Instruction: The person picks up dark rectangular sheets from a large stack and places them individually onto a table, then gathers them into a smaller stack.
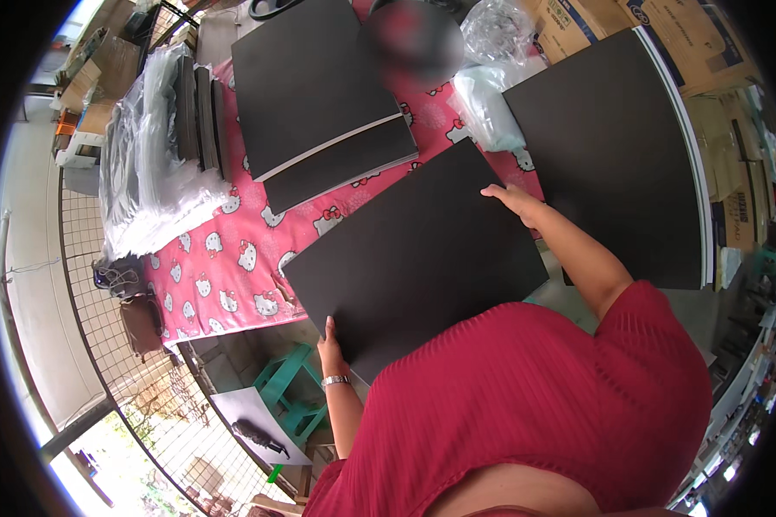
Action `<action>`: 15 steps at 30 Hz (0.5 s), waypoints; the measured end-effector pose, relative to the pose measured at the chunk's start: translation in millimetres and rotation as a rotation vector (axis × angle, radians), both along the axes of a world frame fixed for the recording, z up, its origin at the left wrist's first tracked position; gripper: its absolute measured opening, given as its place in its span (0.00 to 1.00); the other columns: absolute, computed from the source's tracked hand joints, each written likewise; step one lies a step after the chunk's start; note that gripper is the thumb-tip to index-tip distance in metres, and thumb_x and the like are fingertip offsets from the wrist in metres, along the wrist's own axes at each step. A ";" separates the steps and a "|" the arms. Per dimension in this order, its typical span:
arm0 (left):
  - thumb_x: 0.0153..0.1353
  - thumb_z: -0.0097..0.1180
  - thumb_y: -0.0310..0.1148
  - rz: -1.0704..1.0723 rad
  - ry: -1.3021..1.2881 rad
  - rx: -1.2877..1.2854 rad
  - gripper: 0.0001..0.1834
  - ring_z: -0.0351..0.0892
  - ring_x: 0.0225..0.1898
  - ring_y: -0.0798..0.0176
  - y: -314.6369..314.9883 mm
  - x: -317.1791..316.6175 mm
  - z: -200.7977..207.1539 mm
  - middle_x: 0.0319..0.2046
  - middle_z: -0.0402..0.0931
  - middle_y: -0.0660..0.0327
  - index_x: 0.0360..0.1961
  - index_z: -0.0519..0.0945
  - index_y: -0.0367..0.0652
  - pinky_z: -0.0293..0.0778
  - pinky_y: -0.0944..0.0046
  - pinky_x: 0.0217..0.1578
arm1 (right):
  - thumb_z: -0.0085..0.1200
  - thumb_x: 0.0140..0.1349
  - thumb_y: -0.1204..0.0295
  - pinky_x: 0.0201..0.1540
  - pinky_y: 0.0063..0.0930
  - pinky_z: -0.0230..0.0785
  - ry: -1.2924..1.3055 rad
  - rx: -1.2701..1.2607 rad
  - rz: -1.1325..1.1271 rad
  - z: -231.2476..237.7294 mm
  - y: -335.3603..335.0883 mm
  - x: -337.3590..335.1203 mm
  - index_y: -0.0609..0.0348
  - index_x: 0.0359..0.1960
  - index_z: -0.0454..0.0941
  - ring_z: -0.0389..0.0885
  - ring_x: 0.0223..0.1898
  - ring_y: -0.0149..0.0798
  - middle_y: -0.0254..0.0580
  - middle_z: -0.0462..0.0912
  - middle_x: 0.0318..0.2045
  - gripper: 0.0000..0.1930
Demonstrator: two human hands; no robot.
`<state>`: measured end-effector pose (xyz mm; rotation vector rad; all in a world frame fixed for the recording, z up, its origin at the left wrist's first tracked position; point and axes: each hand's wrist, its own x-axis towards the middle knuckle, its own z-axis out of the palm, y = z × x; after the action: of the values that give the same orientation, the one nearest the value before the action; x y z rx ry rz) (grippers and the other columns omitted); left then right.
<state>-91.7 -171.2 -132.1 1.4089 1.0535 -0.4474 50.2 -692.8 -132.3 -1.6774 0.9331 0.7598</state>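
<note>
A large black board [422, 250] is held at a slant in front of my body, its far part over the pink table. My left hand [328, 351], with a metal band at the wrist, grips the board's left edge, thumb on top. At its right edge, my right hand [516, 203] holds on with the thumb side showing; the other fingers are partly hidden. Just beyond lies a stack of black boards [319, 86], with a pale strip showing between its layers. To the right, another stack of large black boards [612, 155] shows white edges.
A pink patterned cloth [207, 284] covers the table. Plastic-wrapped sheets [155, 164] stand at left, clear plastic bags [491, 103] at the back, and cardboard boxes [690, 43] at far right. Beside the table are a green stool [289, 388] and a wire grille [82, 258].
</note>
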 end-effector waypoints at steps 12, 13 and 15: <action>0.54 0.68 0.48 -0.512 -0.730 0.309 0.37 0.72 0.53 0.58 38.7 90.7 178.1 0.51 0.74 0.57 0.56 0.70 0.32 0.63 0.59 0.58 | 0.69 0.55 0.65 0.63 0.33 0.62 -1.090 0.201 -0.100 171.5 2.0 -22.7 0.62 0.65 0.62 0.70 0.60 0.40 0.44 0.73 0.56 0.39; 0.53 0.69 0.41 -0.538 -0.723 0.341 0.33 0.72 0.51 0.58 49.1 98.8 175.4 0.49 0.75 0.58 0.54 0.71 0.33 0.65 0.59 0.56 | 0.69 0.54 0.66 0.63 0.34 0.62 -1.152 0.179 -0.063 168.1 -0.4 -28.3 0.62 0.65 0.62 0.70 0.60 0.41 0.43 0.72 0.57 0.39; 0.51 0.64 0.30 -0.635 -0.542 0.329 0.24 0.73 0.49 0.60 70.3 110.3 164.5 0.46 0.75 0.58 0.50 0.74 0.34 0.67 0.60 0.54 | 0.70 0.53 0.66 0.65 0.37 0.59 -1.165 0.221 -0.023 154.3 1.0 -40.0 0.61 0.66 0.62 0.67 0.62 0.42 0.43 0.71 0.59 0.40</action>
<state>18.6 -100.9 32.5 2.0169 0.2254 -0.3148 10.2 -691.8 22.1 -1.5379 0.0330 -0.1910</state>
